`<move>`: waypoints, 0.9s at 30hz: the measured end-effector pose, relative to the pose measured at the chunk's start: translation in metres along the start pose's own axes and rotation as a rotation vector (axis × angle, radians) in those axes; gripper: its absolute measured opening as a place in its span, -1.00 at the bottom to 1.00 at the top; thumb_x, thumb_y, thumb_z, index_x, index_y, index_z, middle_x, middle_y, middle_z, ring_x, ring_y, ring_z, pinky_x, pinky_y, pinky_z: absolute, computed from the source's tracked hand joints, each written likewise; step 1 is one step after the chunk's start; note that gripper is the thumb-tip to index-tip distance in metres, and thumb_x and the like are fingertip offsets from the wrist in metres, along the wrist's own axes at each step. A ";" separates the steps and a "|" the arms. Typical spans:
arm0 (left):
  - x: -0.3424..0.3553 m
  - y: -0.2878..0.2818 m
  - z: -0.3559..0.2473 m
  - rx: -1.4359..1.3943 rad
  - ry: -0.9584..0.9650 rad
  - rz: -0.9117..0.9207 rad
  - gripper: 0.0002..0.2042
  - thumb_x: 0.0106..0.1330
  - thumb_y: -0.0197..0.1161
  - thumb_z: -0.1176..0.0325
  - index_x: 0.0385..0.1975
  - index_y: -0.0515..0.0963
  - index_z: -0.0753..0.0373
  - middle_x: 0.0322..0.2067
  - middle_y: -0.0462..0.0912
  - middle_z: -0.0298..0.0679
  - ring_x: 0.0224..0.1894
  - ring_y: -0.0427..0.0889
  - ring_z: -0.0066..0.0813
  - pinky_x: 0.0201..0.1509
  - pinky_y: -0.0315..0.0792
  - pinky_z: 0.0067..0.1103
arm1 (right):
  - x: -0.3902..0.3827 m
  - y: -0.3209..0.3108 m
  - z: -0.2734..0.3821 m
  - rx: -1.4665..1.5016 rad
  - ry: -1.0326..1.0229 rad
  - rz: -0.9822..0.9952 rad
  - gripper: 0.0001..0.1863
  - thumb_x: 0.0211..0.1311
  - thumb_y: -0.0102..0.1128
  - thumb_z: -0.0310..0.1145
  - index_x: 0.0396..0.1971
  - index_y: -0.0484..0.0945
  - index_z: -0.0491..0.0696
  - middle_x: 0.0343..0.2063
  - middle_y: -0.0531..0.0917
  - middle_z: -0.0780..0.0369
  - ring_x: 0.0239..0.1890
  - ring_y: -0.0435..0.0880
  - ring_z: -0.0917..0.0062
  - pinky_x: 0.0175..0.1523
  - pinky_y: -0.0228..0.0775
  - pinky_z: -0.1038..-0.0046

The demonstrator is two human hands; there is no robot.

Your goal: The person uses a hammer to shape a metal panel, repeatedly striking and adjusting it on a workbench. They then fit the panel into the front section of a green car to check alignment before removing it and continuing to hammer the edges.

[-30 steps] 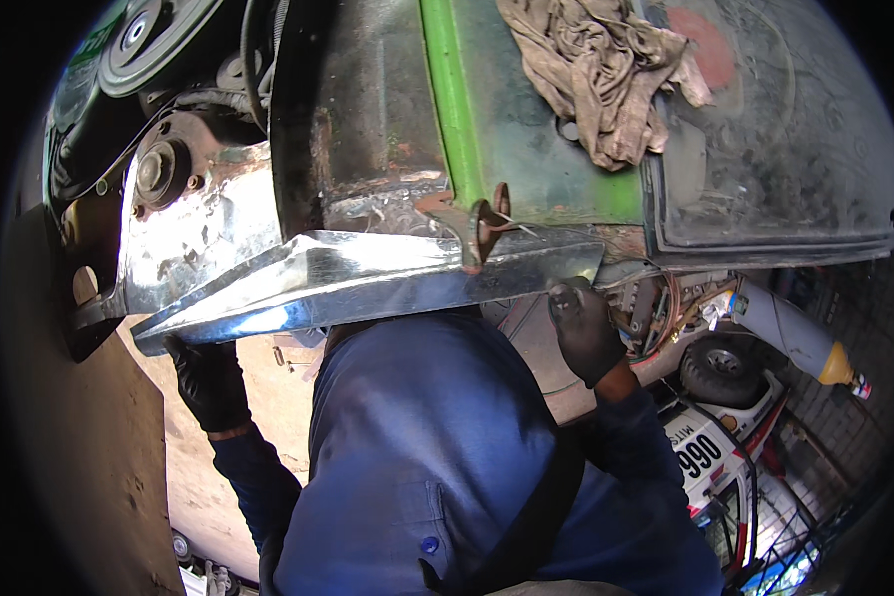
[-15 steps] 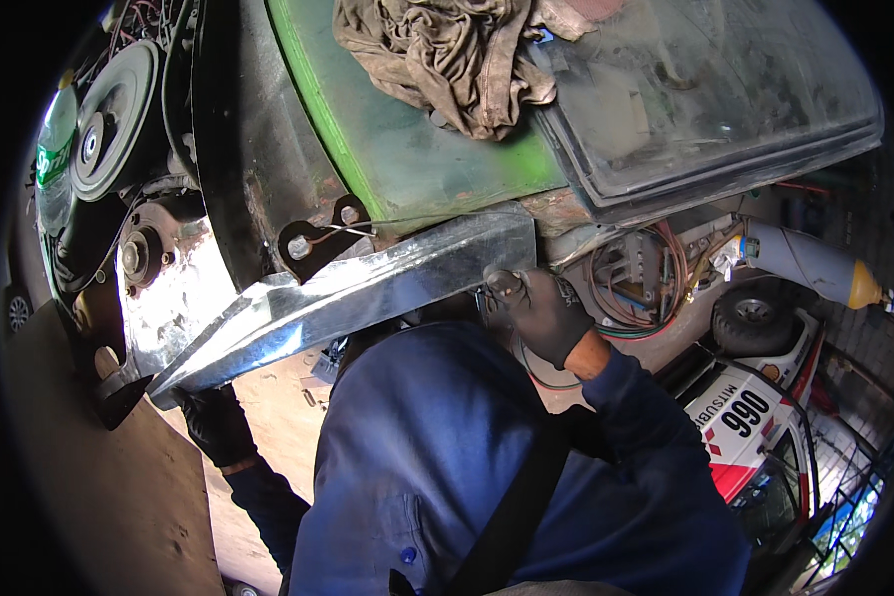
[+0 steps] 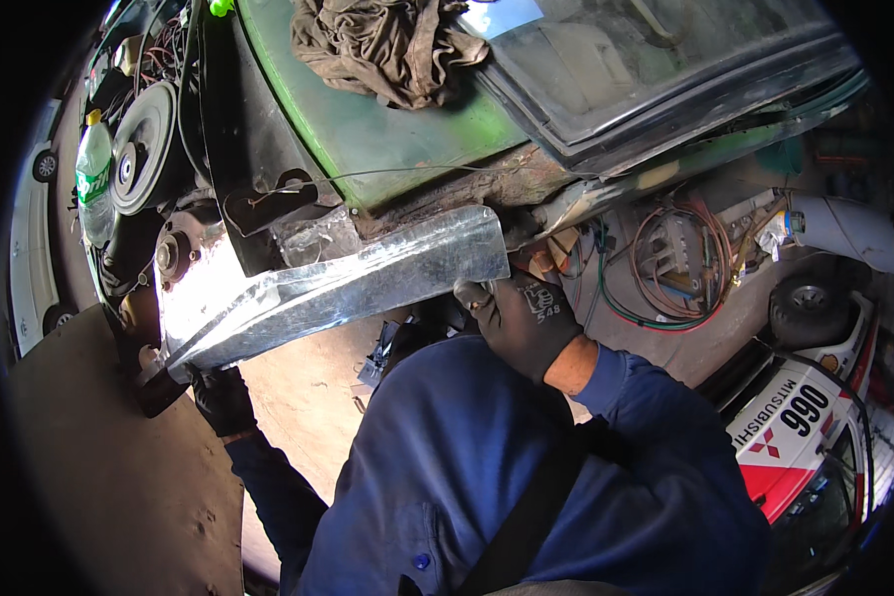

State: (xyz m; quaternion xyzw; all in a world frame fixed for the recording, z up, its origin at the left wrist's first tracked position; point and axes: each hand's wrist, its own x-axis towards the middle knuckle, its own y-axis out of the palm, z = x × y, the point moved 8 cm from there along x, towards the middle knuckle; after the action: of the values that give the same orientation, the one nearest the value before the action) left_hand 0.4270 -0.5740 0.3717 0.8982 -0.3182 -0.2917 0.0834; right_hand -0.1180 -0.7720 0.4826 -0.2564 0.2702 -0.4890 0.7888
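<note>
Sheet-metal panel sits before engine bay

The left hand is at the panel's left end, the right hand at its right. Beyond, a rag lies on the cowl, left of the windscreen; a bottle stands at the bay's left edge. Hoses and a gas cylinder lie farther right.

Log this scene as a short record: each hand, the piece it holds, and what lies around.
left hand: black-gloved, at the lower edge of the piece's left end
right hand: black-gloved, at the lower edge near the piece's right end
piece held: long, shiny, bent metal panel, spanning both hands
beyond the panel: green vehicle bodywork
on the bodywork: crumpled brown cloth
upper left: green plastic bottle with yellow cap, beside a round pulley
right: coiled hoses, white-and-red vehicle
</note>
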 end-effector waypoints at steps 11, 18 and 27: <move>0.002 0.030 -0.025 0.047 0.137 0.041 -0.54 0.65 -0.08 0.04 0.32 0.40 0.23 0.17 0.59 -0.15 0.14 0.56 -0.31 0.33 0.38 -0.48 | 0.000 0.018 -0.001 -0.056 -0.053 0.010 -0.62 0.43 0.14 -0.08 -0.20 0.64 -0.16 -0.35 0.73 -0.02 -0.30 0.71 0.02 -0.16 0.54 0.06; -0.034 0.019 -0.030 0.904 0.498 0.165 -0.56 0.62 0.01 0.16 0.32 0.40 0.34 0.32 0.47 0.02 0.38 0.42 -0.13 0.55 0.25 -0.21 | 0.033 0.001 -0.030 -0.039 0.032 -0.122 -0.52 0.36 0.20 0.12 -0.22 0.70 -0.05 -0.31 0.73 -0.03 -0.20 0.72 0.00 -0.09 0.55 0.06; -0.020 0.023 -0.006 0.166 0.215 0.335 -0.53 0.56 0.10 0.15 0.28 0.40 0.38 0.25 0.48 0.08 0.26 0.50 -0.03 0.43 0.36 -0.14 | 0.042 -0.010 -0.060 0.328 0.165 0.249 -0.38 0.17 0.39 0.22 -0.40 0.66 -0.17 -0.47 0.74 0.08 -0.36 0.74 0.34 -0.16 0.56 0.29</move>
State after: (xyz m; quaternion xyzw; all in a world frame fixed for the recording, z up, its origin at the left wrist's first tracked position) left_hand 0.4055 -0.5801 0.3935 0.8625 -0.4752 -0.1491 0.0900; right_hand -0.1497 -0.8223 0.4385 -0.0485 0.2802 -0.4446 0.8494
